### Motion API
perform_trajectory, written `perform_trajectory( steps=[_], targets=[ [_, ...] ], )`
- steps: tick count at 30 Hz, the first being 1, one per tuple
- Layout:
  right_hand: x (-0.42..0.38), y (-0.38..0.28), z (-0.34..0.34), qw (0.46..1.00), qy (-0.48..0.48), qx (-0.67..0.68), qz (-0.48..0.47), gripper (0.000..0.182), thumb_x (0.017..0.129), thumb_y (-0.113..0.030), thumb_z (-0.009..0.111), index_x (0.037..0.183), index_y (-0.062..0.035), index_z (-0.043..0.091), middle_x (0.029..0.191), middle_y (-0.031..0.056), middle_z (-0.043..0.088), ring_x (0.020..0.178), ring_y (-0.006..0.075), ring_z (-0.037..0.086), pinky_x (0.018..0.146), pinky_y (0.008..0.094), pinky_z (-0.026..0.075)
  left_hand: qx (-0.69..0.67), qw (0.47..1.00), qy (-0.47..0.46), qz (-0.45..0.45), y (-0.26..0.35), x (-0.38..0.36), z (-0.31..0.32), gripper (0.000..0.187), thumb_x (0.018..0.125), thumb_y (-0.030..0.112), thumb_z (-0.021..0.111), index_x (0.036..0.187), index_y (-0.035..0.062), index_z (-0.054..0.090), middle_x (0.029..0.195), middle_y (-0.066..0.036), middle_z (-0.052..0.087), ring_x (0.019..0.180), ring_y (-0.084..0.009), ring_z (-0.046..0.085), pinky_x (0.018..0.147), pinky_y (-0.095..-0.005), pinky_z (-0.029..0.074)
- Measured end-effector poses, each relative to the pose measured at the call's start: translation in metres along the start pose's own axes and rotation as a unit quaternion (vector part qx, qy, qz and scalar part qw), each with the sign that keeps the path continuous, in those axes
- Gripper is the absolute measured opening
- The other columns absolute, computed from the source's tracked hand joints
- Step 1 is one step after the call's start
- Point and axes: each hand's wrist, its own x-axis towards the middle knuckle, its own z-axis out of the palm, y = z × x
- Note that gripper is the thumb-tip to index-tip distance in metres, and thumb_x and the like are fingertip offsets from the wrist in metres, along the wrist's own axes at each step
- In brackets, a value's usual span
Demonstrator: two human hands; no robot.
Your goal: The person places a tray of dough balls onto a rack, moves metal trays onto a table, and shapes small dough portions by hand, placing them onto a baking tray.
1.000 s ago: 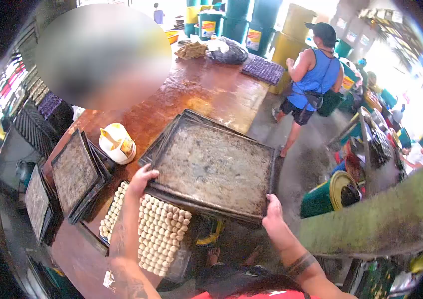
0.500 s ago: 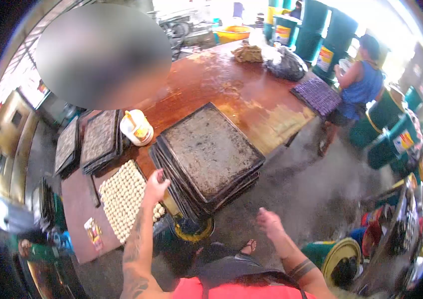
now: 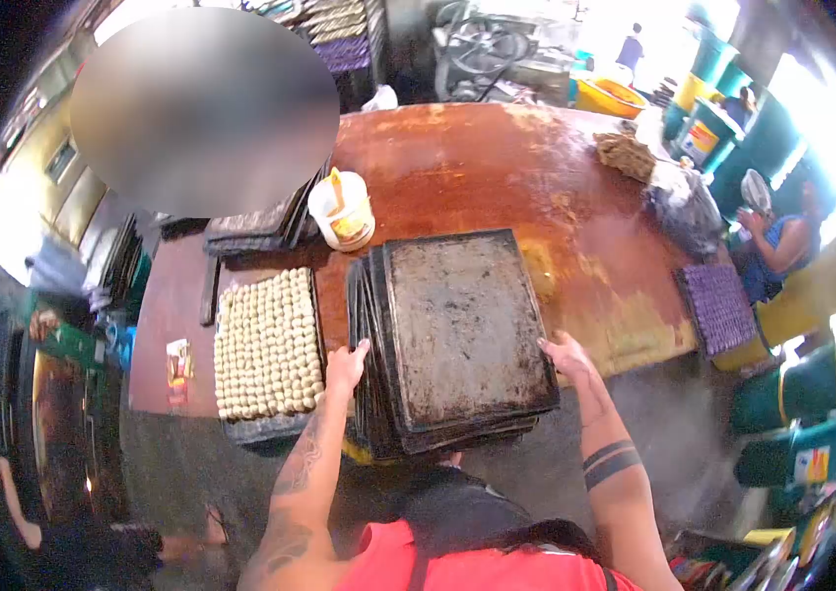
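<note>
A stack of dark, worn baking trays [image 3: 467, 330] stands at the near edge of the table, its trays slightly out of line. My left hand [image 3: 347, 366] grips the stack's left side, thumb up, with its other fingers partly hidden. At the right rim my right hand [image 3: 568, 357] holds the edge of the trays, its fingertips tucked out of sight. Just left of my left hand, another tray is covered in rows of small pale dough balls [image 3: 268, 345].
A white bucket [image 3: 342, 219] with an orange handle stands behind the trays on the reddish table [image 3: 457, 167]. More trays [image 3: 265, 231] lie at the back left. A co-worker [image 3: 782, 241] stands at the right near a tray of purple pieces [image 3: 718, 307].
Both hands have come onto the sides of the tray stack; the right hand was apart from it before. My view has turned to the right, so the stack looks straighter.
</note>
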Motion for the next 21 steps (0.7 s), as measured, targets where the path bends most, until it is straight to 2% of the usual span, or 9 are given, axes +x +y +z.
perform_trajectory(
  steps=[2,5,9,11,12,15,16,19,21],
  targets=[
    [0.005,-0.017,0.004,0.992,-0.094,-0.081,0.037,0.045,0.087,-0.027,0.066,0.119,0.0049,0.057,0.11,0.0123,0.066,0.099,0.0198,0.06,0.09,0.0331,0.046,0.057,0.998,0.021,-0.032,-0.009,0.017,0.021,0.083,0.08,0.072,0.049,0.12,-0.0002,0.061,0.125,-0.035,0.051,0.119,-0.0452,0.048,0.103,-0.047,0.037],
    [0.032,0.03,0.034,0.988,-0.15,0.024,0.0,0.043,0.087,-0.022,0.067,0.12,0.0031,0.057,0.111,0.0112,0.066,0.1,0.019,0.06,0.091,0.0333,0.046,-0.064,0.996,0.022,-0.063,0.001,0.011,0.025,0.084,0.08,0.073,0.049,0.122,0.0006,0.06,0.13,-0.035,0.046,0.121,-0.047,0.046,0.104,-0.0487,0.035],
    [0.015,-0.02,0.03,0.992,-0.124,-0.004,0.034,0.045,0.085,-0.014,0.067,0.125,0.0013,0.053,0.114,0.0093,0.065,0.104,0.0192,0.059,0.093,0.0337,0.045,-0.161,0.983,0.051,-0.064,-0.002,0.017,0.046,0.079,0.079,0.071,0.054,0.113,-0.0002,0.066,0.118,-0.032,0.057,0.113,-0.0421,0.054,0.099,-0.044,0.04],
    [0.02,-0.027,0.025,0.986,-0.148,0.066,0.033,0.048,0.081,-0.01,0.066,0.126,0.0013,0.053,0.113,0.009,0.064,0.102,0.0189,0.059,0.092,0.0324,0.046,-0.199,0.977,0.032,-0.076,0.025,0.005,0.039,0.078,0.08,0.069,0.056,0.109,-0.0032,0.066,0.111,-0.031,0.061,0.11,-0.0387,0.057,0.097,-0.0421,0.041],
    [0.023,-0.026,0.024,0.981,-0.154,0.116,0.035,0.049,0.079,-0.008,0.065,0.126,0.0012,0.053,0.113,0.0094,0.064,0.102,0.0191,0.059,0.092,0.0321,0.046,-0.307,0.948,0.006,-0.084,0.029,0.008,0.044,0.076,0.08,0.065,0.059,0.106,-0.0069,0.066,0.107,-0.028,0.064,0.105,-0.0345,0.059,0.094,-0.0407,0.042],
    [0.037,-0.022,0.015,0.975,-0.166,0.139,0.048,0.051,0.076,-0.003,0.062,0.126,0.0012,0.053,0.11,0.0103,0.065,0.1,0.0188,0.06,0.089,0.0312,0.047,-0.236,0.964,0.091,-0.087,0.069,0.0,0.049,0.075,0.081,0.061,0.061,0.104,-0.01,0.065,0.108,-0.027,0.064,0.102,-0.0318,0.06,0.091,-0.0399,0.043],
    [0.046,-0.024,0.01,0.977,-0.166,0.129,0.047,0.052,0.074,-0.001,0.061,0.126,0.0012,0.054,0.108,0.0105,0.065,0.099,0.0187,0.06,0.088,0.0309,0.047,-0.265,0.959,0.053,-0.091,0.044,0.032,0.067,0.077,0.081,0.061,0.061,0.103,-0.0122,0.064,0.108,-0.027,0.064,0.1,-0.0317,0.06,0.09,-0.0401,0.044],
    [0.083,-0.013,0.007,0.974,-0.17,0.143,0.037,0.051,0.073,0.0,0.059,0.124,0.0014,0.055,0.105,0.0103,0.066,0.096,0.0184,0.06,0.085,0.0307,0.048,-0.33,0.935,-0.056,-0.119,0.052,0.068,0.072,0.089,0.079,0.066,0.058,0.12,-0.013,0.055,0.118,-0.031,0.059,0.113,-0.0363,0.057,0.093,-0.0407,0.043],
    [0.11,-0.005,0.011,0.981,-0.16,0.105,0.005,0.048,0.074,-0.002,0.06,0.122,0.0026,0.055,0.103,0.01,0.066,0.092,0.019,0.06,0.083,0.0305,0.048,-0.209,0.97,-0.045,-0.114,0.078,0.077,0.069,0.092,0.079,0.069,0.055,0.123,-0.012,0.054,0.123,-0.031,0.056,0.119,-0.038,0.053,0.097,-0.0405,0.042]
  ],
)
